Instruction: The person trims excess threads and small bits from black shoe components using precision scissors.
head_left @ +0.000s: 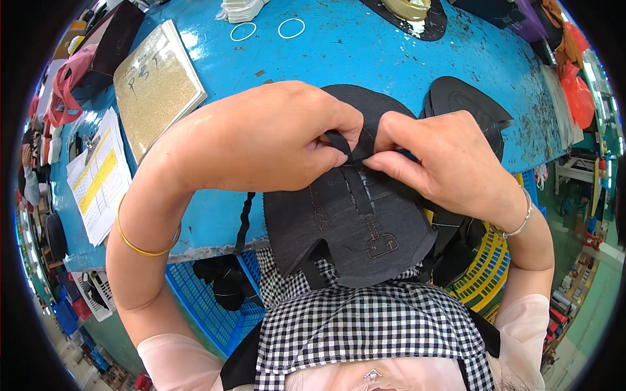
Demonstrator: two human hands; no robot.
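Observation:
A dark stitched fabric panel (297, 218) with rounded edges lies over the table's front edge and my lap. Along its middle runs a black strap (357, 189), with pale frayed threads beside it and brown stitching below. My left hand (261, 140) is closed, with thumb and forefinger pinching a looped part of the strap. Close beside it, my right hand (443, 156) pinches the strap from the other side, thumb against forefinger. The exact grip between the right fingertips is partly hidden.
A blue table (365, 62) carries a gold notebook (156, 81), papers (101, 179), two white rings (291, 27) and stacked black pieces (466, 104). Under its edge stand a blue basket (218, 313) and a yellow basket (486, 267) with dark pieces. A black cord (244, 225) hangs over the edge.

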